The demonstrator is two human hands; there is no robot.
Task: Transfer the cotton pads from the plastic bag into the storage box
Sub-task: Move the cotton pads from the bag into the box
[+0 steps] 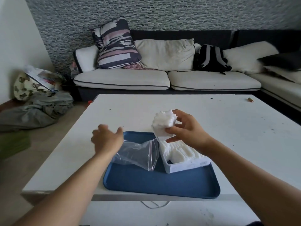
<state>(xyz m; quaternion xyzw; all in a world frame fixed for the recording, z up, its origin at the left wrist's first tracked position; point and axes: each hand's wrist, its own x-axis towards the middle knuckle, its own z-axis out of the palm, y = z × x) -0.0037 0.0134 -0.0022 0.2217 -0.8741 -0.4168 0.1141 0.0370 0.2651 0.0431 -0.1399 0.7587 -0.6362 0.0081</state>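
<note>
On the white table [211,121], fluffy white cotton pads [163,123] half-fill the storage box [185,165].

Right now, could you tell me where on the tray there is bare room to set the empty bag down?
The tray is bare along its near edge, in front of the bag and box. Its far half is crowded by both, with the right hand holding pads above the box. The table right of the tray is also bare.

Soft, even daylight; faint shadows on the tabletop [211,128]. The left hand [106,139] is motion-blurred. Wide-angle distortion bends the edges, and the corners darken.
</note>
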